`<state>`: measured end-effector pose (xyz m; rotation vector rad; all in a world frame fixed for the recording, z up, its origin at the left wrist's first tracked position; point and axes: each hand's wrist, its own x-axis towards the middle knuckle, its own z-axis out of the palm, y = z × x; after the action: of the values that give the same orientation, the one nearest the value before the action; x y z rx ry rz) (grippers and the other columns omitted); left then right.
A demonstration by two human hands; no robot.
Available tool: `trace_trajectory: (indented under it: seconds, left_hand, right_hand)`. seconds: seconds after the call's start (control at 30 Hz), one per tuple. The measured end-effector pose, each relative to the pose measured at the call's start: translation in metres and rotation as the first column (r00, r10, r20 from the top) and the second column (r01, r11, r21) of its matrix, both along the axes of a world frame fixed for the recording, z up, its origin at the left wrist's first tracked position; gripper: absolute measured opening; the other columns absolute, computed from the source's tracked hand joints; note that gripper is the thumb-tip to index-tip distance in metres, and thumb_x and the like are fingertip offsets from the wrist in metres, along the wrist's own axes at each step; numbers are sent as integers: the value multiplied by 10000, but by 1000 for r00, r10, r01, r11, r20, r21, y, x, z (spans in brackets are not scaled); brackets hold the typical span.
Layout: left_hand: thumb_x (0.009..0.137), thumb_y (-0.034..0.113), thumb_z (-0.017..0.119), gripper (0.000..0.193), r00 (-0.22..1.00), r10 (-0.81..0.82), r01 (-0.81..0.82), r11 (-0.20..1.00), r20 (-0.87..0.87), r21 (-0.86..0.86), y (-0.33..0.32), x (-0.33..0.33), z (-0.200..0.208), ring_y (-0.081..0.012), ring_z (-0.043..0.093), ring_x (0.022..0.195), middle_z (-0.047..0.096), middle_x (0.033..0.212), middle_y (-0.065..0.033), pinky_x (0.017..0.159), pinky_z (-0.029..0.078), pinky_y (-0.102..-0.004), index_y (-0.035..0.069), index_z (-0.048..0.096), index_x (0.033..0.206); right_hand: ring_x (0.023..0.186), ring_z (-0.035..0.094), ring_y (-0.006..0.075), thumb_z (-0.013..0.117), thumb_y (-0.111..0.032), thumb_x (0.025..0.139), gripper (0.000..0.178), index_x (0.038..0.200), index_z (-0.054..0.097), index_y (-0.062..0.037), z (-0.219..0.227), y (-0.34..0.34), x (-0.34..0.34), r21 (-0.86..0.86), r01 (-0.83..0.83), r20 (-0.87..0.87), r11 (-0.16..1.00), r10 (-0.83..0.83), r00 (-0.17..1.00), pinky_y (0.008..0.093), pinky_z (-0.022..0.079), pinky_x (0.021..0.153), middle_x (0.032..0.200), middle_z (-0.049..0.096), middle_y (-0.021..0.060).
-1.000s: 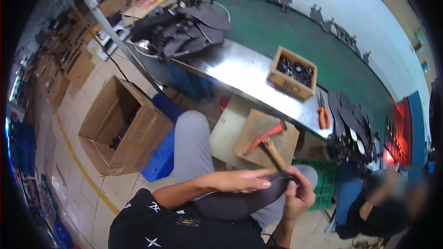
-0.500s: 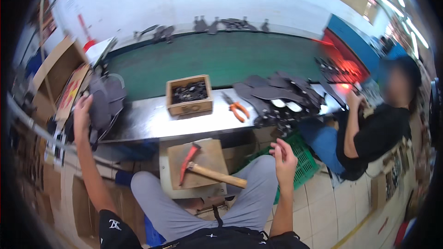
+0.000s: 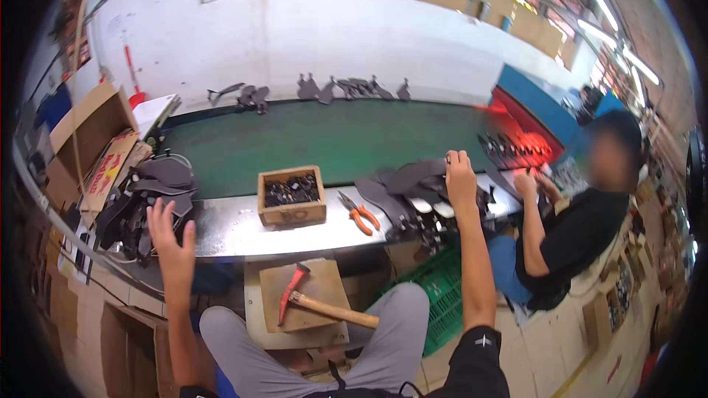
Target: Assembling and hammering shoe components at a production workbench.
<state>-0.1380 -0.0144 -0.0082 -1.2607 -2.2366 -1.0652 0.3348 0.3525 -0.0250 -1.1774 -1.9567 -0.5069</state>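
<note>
My left hand (image 3: 171, 239) is open, fingers spread, beside a pile of dark grey sandal soles (image 3: 164, 172) at the left. My right hand (image 3: 460, 180) reaches over another pile of soles at the right of the bench. Its fingers are closed at the end of a dark grey sole (image 3: 422, 175); the fingertips are partly hidden. A red-headed hammer (image 3: 324, 308) with a wooden handle lies on a square board (image 3: 330, 276) in front of my knees. Orange-handled pliers (image 3: 361, 215) and a wooden box (image 3: 292, 215) of small black parts stand on the metal bench between my hands.
Behind the bench runs a green conveyor belt (image 3: 310, 140), with several soles along its far edge. A blue and red machine (image 3: 527, 110) glows at its right end. A co-worker (image 3: 575, 228) sits at the right. Below is a green crate (image 3: 442, 302); cardboard boxes (image 3: 96, 133) stand left.
My left hand has come off the left pile and spread its fingers. My right hand has moved up and forward to the right pile and closed on a sole. The view has tilted up.
</note>
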Motion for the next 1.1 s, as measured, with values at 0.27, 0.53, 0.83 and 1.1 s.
trace_trajectory:
  seconds: [0.27,0.53,0.83,1.1]
  left_hand:
    - [748,192,878,1059,603,-787,776,617,131,132,28,126,39,-304,416,1435,449,1507,-181,1190,317,-425,25,230,1569]
    - [906,19,693,528,-20,-664,438,666,748,603,-53,128,7,-172,712,923,688,1138,-111,840,554,-283,11,490,1394]
    - [890,241,795,664,598,-529,537,822,602,188,41,130,-99,-254,617,1173,582,1315,-166,1018,471,-344,25,483,1434]
    - [919,186,717,321,739,-560,507,829,375,238,173,48,-115,-301,674,1039,695,1115,-178,904,529,-396,2,657,1176]
  right_hand:
    - [927,646,254,721,-65,772,469,1240,696,-59,93,-218,-148,0,-862,340,507,811,477,378,555,766,1055,593,91]
    - [1231,564,378,820,-354,828,893,1529,368,-35,-32,-298,-145,-427,-691,-204,583,683,702,429,550,892,1338,571,204]
    - [706,691,261,851,-260,803,419,1046,670,29,-138,-357,-19,-761,-443,-455,474,98,885,374,539,652,757,651,131]
    - [456,420,59,692,-212,984,270,1201,658,-57,-168,-425,32,-753,-542,-657,374,-475,585,246,337,423,611,483,-58]
